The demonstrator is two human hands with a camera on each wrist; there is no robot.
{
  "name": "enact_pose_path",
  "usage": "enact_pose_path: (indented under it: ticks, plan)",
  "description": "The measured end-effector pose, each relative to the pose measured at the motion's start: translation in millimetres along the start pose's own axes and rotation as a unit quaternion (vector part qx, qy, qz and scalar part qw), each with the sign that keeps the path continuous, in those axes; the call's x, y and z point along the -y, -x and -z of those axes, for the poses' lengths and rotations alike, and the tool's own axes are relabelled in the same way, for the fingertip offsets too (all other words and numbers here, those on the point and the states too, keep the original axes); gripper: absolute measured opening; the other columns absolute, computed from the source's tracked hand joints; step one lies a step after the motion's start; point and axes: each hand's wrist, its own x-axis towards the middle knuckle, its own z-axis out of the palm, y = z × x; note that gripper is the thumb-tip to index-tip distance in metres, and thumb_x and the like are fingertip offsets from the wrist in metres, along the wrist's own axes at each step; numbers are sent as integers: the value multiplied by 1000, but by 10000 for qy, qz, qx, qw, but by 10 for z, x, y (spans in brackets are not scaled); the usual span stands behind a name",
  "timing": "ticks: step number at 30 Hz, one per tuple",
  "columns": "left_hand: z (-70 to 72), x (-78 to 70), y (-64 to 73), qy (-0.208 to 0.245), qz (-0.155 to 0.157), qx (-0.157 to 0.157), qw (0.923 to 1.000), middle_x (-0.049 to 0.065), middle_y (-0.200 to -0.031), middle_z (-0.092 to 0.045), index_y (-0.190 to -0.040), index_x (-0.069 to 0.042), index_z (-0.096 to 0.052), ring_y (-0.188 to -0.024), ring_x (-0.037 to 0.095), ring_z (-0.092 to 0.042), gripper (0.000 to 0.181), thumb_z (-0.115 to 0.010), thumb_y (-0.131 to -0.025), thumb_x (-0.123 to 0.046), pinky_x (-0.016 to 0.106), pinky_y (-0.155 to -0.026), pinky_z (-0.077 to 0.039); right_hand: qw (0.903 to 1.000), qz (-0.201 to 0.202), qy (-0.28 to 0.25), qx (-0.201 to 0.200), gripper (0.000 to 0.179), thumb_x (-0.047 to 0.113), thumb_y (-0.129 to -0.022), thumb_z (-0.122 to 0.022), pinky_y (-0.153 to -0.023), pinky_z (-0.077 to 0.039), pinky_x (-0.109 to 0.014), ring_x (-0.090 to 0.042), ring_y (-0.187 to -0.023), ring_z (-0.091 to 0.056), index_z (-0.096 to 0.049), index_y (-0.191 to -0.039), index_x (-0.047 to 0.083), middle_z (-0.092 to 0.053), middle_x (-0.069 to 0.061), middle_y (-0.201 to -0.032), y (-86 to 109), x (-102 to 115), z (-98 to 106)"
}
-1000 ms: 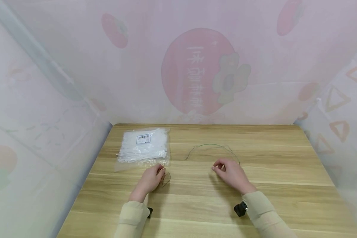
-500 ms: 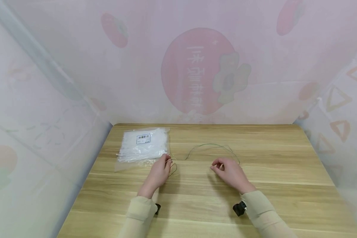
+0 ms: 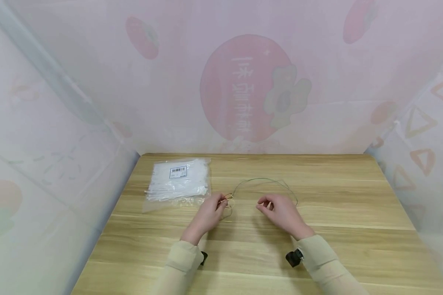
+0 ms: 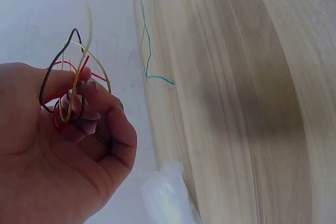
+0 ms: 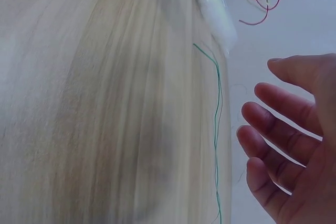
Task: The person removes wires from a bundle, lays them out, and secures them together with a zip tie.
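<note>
My left hand point(image 3: 211, 211) pinches a small bunch of thin wires; in the left wrist view a black wire point(image 4: 42, 85), a red one point(image 4: 98, 76) and yellow ones loop out between thumb and fingers. Facing it across a short gap, my right hand point(image 3: 283, 212) is held over the table with nothing in it; its thumb and relaxed fingers point(image 5: 273, 124) stand apart in the right wrist view. Beyond both hands, a thin green wire point(image 3: 260, 178) lies in an arc on the wood, with a finer dark strand running close along it.
A clear plastic bag point(image 3: 153, 205) of white cable ties, with a barcode label point(image 3: 178, 172), lies at the back left of the wooden table point(image 3: 247, 254). Printed fabric walls point(image 3: 162, 102) stand round the table's back and sides.
My left hand has moved right with the wires, from beside the bag toward the middle. My right hand has shifted slightly left. The green wire and the bag stay put.
</note>
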Motion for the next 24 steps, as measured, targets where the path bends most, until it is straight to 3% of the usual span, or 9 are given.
enact_pose_path:
  ticks: [5,9,17,21,24]
  plan:
    - [-67,-73,-32,5,-154,112,9998,11,-92,-66,-100,-3,-62,-80,17,-59,9,-55,-104,-8,37,-74,-52,9998,169,0,-45,11,27,-96,-74,-68,-50,-31,-6,-74,-57,-75,-102,17,-64,12,-87,-24,84,2]
    - [-127,-137,-46,-63,-241,266,9993,14,-95,-69,-105,-3,-62,-77,15,-59,11,-54,-106,-11,34,-70,-52,9992,352,-83,-159,17,26,-99,-70,-72,-52,-33,-9,-84,-62,-74,-111,14,-69,7,-100,-48,144,-4]
    - [-226,-242,-59,-364,-390,574,9969,-6,-76,-55,-106,-11,-60,-64,8,-49,8,-55,-107,-18,29,-61,-46,9962,639,-551,-206,30,14,-102,-64,-78,-56,-37,-24,-110,-63,-64,-132,10,-65,-5,-129,-96,279,-50]
    - [-285,-264,-64,-547,-643,645,9943,-6,-77,-55,-106,-11,-59,-68,10,-52,8,-55,-107,-18,30,-64,-47,9951,869,-448,-134,30,13,-102,-64,-89,-53,-43,-24,-117,-61,-64,-132,9,-66,-5,-128,-113,320,-95]
    - [-323,-273,-56,-664,-749,709,9924,-2,-86,-62,-113,-9,-61,-75,12,-57,14,-53,-108,-20,31,-69,-50,9939,1071,-201,-162,24,13,-101,-66,-92,-51,-43,-21,-112,-61,-67,-125,9,-69,-1,-116,-116,340,-119]
